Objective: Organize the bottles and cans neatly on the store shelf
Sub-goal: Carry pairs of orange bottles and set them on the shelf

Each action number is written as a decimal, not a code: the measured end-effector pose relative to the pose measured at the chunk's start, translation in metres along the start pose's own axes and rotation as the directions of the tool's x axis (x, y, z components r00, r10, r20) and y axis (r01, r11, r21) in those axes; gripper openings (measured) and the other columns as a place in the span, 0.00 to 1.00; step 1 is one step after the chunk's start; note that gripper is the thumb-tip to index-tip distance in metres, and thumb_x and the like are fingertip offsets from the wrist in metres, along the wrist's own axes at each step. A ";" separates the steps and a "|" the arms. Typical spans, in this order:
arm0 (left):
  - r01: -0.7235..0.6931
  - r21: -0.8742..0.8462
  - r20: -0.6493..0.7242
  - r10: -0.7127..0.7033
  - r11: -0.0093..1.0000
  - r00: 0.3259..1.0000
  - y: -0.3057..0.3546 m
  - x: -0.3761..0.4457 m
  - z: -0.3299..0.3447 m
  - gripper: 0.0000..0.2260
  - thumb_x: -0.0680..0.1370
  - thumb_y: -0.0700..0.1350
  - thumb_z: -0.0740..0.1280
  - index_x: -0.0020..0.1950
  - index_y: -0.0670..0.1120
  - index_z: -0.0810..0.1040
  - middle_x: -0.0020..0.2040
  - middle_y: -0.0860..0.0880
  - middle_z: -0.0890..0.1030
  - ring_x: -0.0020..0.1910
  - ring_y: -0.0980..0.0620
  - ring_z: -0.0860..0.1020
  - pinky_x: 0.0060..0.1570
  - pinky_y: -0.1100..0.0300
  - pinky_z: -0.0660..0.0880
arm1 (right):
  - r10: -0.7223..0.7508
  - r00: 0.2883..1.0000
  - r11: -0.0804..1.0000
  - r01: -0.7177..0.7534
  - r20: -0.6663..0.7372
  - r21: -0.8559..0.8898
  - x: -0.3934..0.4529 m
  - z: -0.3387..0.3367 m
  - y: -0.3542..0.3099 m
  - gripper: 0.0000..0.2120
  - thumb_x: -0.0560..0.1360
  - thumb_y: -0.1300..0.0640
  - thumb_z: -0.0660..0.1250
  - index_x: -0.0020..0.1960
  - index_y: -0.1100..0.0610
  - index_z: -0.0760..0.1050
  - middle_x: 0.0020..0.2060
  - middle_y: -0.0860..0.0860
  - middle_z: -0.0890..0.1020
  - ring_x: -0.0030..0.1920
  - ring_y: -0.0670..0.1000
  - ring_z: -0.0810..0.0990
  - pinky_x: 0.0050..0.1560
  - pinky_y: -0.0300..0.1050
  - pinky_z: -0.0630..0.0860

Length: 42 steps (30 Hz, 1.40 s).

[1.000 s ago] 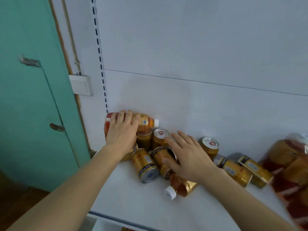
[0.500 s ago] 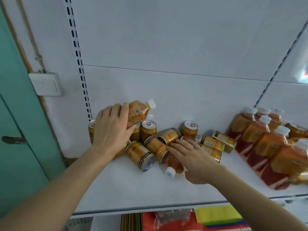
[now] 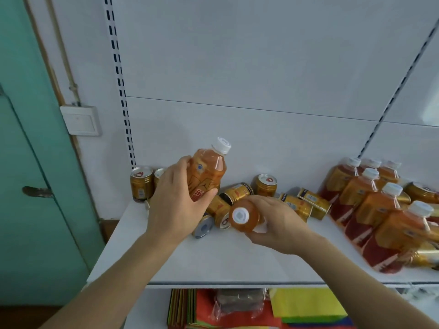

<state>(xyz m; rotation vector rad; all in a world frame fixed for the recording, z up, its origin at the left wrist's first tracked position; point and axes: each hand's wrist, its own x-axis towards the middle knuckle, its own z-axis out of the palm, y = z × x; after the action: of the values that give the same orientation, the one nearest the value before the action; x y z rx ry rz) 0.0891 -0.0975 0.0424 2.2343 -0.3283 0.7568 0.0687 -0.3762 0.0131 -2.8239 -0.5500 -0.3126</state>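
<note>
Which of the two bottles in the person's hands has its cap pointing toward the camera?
The bottle in the right hand: its white cap faces the camera. The left hand holds its bottle nearly upright, cap at the top.

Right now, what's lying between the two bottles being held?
In the head view, toppled gold cans lie on the shelf between the left hand's bottle and the right hand's bottle.

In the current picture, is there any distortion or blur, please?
Head view: wide-angle bending curves the right shelf upright; the standing bottles near the right edge look stretched and soft; the bottle in the left hand is fairly sharp.
</note>
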 end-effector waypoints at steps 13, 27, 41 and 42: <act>0.203 -0.303 0.135 -0.169 0.931 0.976 0.018 -0.073 0.031 0.32 0.72 0.63 0.77 0.72 0.60 0.69 0.63 0.60 0.77 0.62 0.60 0.78 0.60 0.57 0.81 | 0.425 0.893 0.856 -0.342 -0.151 0.388 -0.023 0.014 -0.015 0.45 0.66 0.18 0.65 0.75 0.42 0.68 0.61 0.43 0.75 0.59 0.47 0.76 0.58 0.47 0.76; 0.230 -0.345 0.337 -0.108 0.910 0.935 0.013 -0.088 0.061 0.39 0.71 0.68 0.75 0.78 0.60 0.65 0.70 0.60 0.76 0.70 0.55 0.75 0.67 0.48 0.78 | 0.492 0.862 0.773 -0.368 -0.123 0.517 -0.065 0.011 -0.034 0.34 0.71 0.34 0.74 0.73 0.37 0.67 0.62 0.38 0.81 0.60 0.41 0.80 0.63 0.54 0.80; 0.154 -0.559 0.408 0.109 0.815 0.907 0.143 -0.111 0.101 0.34 0.67 0.65 0.80 0.70 0.66 0.69 0.63 0.66 0.79 0.60 0.64 0.79 0.58 0.65 0.76 | 0.631 0.621 0.776 -0.518 -0.465 0.361 -0.201 -0.061 -0.010 0.34 0.68 0.28 0.73 0.70 0.39 0.72 0.56 0.35 0.81 0.58 0.41 0.79 0.58 0.47 0.79; 0.139 -0.577 0.412 0.140 0.805 0.900 0.160 -0.116 0.109 0.35 0.67 0.66 0.79 0.70 0.66 0.68 0.63 0.67 0.78 0.60 0.66 0.78 0.56 0.70 0.74 | 0.637 0.598 0.769 -0.536 -0.486 0.349 -0.218 -0.069 -0.002 0.35 0.68 0.27 0.73 0.70 0.39 0.72 0.56 0.35 0.81 0.58 0.41 0.79 0.58 0.47 0.79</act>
<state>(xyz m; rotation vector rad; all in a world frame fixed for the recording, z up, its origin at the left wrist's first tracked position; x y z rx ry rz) -0.0280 -0.2870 0.0030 1.7588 -0.6839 0.0887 -0.1406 -0.4674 0.0236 -2.3576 0.4814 -0.8926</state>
